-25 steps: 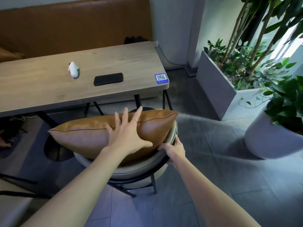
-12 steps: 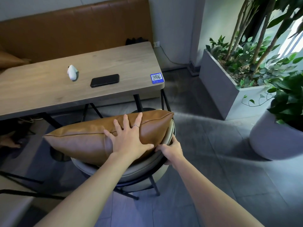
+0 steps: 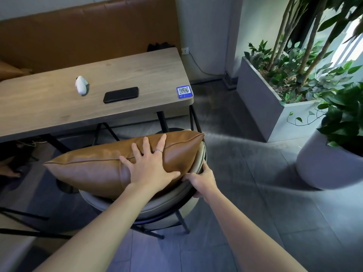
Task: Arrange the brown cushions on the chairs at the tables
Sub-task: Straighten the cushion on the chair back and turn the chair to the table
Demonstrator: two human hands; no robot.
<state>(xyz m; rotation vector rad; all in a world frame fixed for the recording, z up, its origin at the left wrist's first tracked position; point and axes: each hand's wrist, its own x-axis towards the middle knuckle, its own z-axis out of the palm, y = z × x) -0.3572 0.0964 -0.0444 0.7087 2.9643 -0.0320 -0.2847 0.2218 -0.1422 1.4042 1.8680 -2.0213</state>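
Observation:
A brown leather cushion [image 3: 92,169] lies across a grey padded chair [image 3: 163,205] in front of the wooden table [image 3: 49,107]; its left end overhangs the chair. My left hand [image 3: 151,165] presses flat on the cushion's right half, fingers spread. My right hand [image 3: 202,181] grips the chair's curved backrest at its right side, just below the cushion's corner. Another brown cushion [image 3: 9,69] peeks in at the far left on the brown bench [image 3: 88,32] behind the table.
On the table lie a black phone [image 3: 120,94], a small white device [image 3: 81,85] and a blue QR sticker [image 3: 184,91]. A grey rectangular planter [image 3: 261,107] and a round white pot [image 3: 326,167] with plants stand at the right. Grey tiled floor lies between.
The cushion and chair have shifted slightly to the left with both hands staying on them. My left hand's fingers reach a little further over the cushion's top seam.

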